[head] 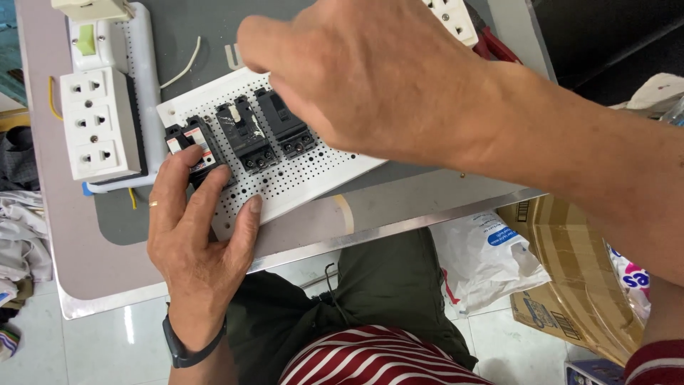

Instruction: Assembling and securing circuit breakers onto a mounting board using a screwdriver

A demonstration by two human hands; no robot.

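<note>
The left hand point(196, 242) lies flat and open on the white perforated board point(299, 182), fingers spread, closed on nothing; its fingertips rest on and beside the leftmost black circuit breaker point(191, 146), and that pressing looks meant to keep the board from sliding on the grey table point(399, 207). The board sits tilted near the table's front edge, carrying 3 black breakers in a row: the left one under the fingers, a middle breaker point(246, 135) and a right breaker point(285, 125). The right hand point(363, 78) hovers over the board's far end, knuckles up, fingers curled down towards the right breaker; I cannot tell whether it grips anything, since the back of the hand hides the fingertips. To the left stands a white socket block point(100, 125) with 3 outlets. A cardboard box point(570, 271) sits on the floor to the right
</note>
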